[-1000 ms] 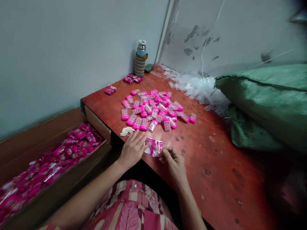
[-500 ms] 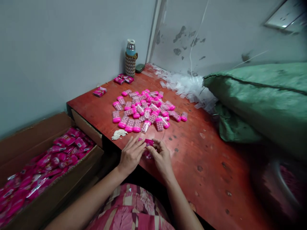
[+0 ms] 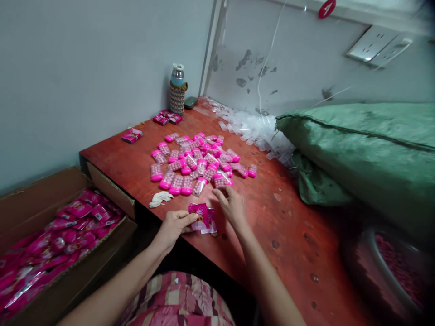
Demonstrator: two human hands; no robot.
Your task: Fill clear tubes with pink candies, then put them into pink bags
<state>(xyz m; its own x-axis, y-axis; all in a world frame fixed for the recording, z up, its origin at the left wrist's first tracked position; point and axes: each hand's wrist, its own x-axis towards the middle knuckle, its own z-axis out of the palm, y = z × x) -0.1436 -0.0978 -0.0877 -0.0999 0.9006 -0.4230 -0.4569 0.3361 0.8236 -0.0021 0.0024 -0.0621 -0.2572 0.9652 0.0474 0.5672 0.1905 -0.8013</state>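
My left hand (image 3: pixel 175 230) pinches a printed pink plastic packet (image 3: pixel 200 215) between thumb and fingers at the table's front edge. A second shiny pink packet (image 3: pixel 211 222) shows partly behind it. My right hand (image 3: pixel 231 206) reaches over the table with thumb and forefinger apart, at the near side of a clear candy box with a pink cap (image 3: pixel 222 179). Whether the fingertips touch that box I cannot tell. Beyond lies a loose pile of similar small candy boxes (image 3: pixel 200 165), filled with pale pink balls. A crumpled white scrap (image 3: pixel 160 199) lies left of the pile.
An open cardboard box (image 3: pixel 112 244) of pink packets stands at the left. Small pink packs (image 3: pixel 132 136) and a flask in a knitted cover (image 3: pixel 177 97) are at the back. Clear plastic pieces (image 3: pixel 254 129), a green sack (image 3: pixel 353 145) and a tub of pink pieces (image 3: pixel 384 271) occupy the right.
My right hand has left the packet and moved forward to the candy boxes. My left hand keeps the packet, which now faces up more fully. The view has shifted slightly right.
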